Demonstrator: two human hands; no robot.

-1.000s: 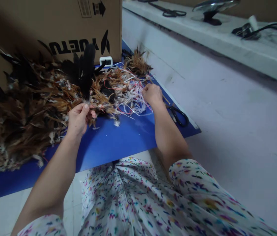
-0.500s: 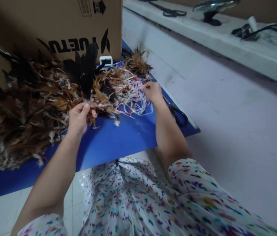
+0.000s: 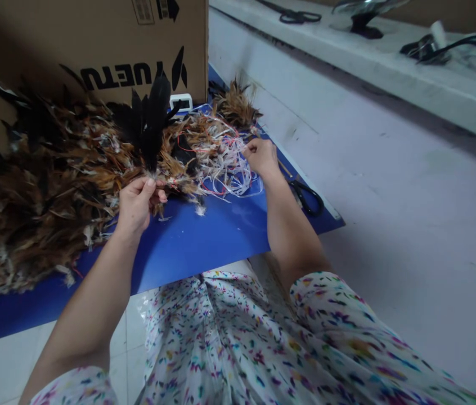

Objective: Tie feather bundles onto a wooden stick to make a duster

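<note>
Between the thumb and fingers of my left hand [image 3: 138, 201] the base of a bunch of black feathers [image 3: 152, 126] is pinched, its plumes pointing up and away. My right hand [image 3: 262, 156] is closed at the edge of a tangle of white and pink ribbon strips [image 3: 238, 169]; the fingertips face away, and what they pinch is too small to name. A large heap of brown feathers [image 3: 44, 208] spreads to the left of my left hand. More brown feathers [image 3: 204, 138] lie between the two hands, mixed with red string.
Black-handled scissors [image 3: 308, 198] lie by my right forearm on the blue table [image 3: 204, 236]. A cardboard box [image 3: 86, 39] stands behind the feathers, with a small white-framed device [image 3: 181, 102] before it. Along the wall, a ledge [image 3: 326, 50] carries another pair of scissors [image 3: 300, 17] and cables.
Both hands keep nearly the same place and grip. The view has shifted very slightly.
</note>
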